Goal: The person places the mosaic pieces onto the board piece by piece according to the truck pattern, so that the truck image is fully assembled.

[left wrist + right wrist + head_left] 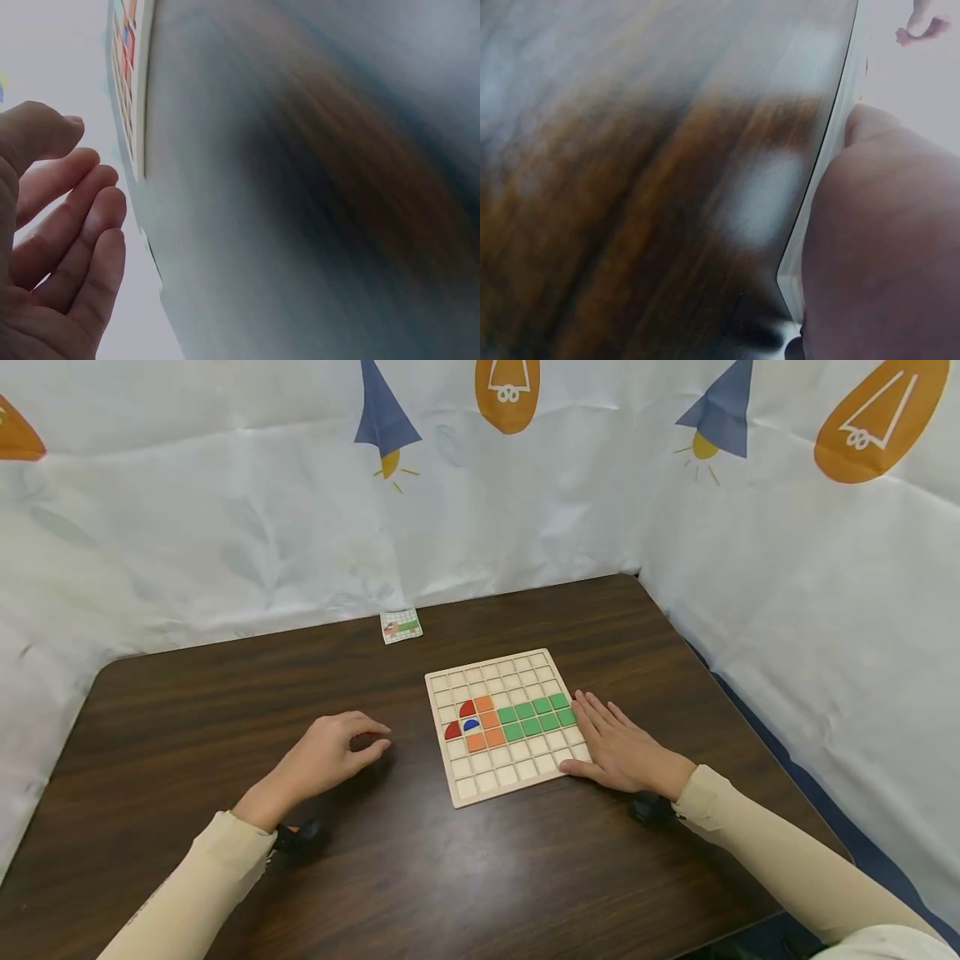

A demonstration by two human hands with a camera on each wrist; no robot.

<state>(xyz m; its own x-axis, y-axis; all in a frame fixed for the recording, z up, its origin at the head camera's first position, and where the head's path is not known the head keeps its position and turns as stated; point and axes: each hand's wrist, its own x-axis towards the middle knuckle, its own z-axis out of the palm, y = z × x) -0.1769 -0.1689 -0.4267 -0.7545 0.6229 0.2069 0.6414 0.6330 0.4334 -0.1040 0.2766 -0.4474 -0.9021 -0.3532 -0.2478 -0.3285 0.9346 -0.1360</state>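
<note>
While the right hand (618, 747) lies flat on the brown table (225, 710), its fingers are straight and close together, and they hold nothing. The fingertips touch the right edge of the wooden grid board (504, 725), and the thumb rests at the board's near right corner. In the right wrist view the palm (885, 247) sits tight against the pale edge of the board (832, 150).

The left hand (330, 756) rests on the table a little way to the left of the board and does not touch it. Its fingers are loosely curled with nothing inside them. In the left wrist view the fingers (71, 217) look relaxed, and the board (139, 90) shows beyond them.

The board is square and lies flat near the middle of the table, turned a bit so its far right corner points away to the right. On it a shape made of tiles runs longways from left to right. The green tiles (534, 717) are at the right end, near the right hand. The orange tiles (487, 724) come next, then the red pieces (459, 720) and one small blue piece (471, 724) at the left end.

A small picture card (401, 626) lies near the far edge of the table, well apart from the board. A white cloth with orange and blue drawings (510, 393) hangs behind the table.
</note>
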